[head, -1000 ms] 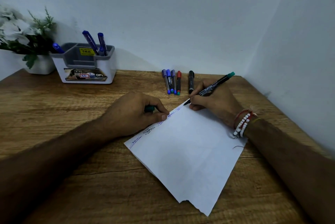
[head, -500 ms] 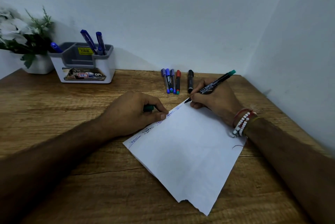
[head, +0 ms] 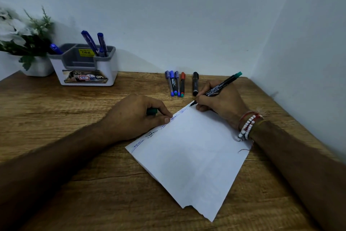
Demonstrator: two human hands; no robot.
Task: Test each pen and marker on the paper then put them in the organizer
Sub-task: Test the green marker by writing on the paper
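Observation:
A white sheet of paper lies tilted on the wooden desk, with several scribbles along its upper left edge. My right hand grips a black marker with a green end, its tip touching the paper's top corner. My left hand holds a green cap in its curled fingers and presses its thumb on the paper's edge. Several pens and markers lie in a row behind the paper, a black marker slightly apart. The white and grey organizer holds blue pens.
A white pot with white flowers and green leaves stands at the back left beside the organizer. Walls close the desk at the back and right. Bare wooden desk lies to the left and in front of the paper.
The marker tip has shifted a little at the paper's top corner as my right hand writes. My left hand stays on the paper's edge with the cap.

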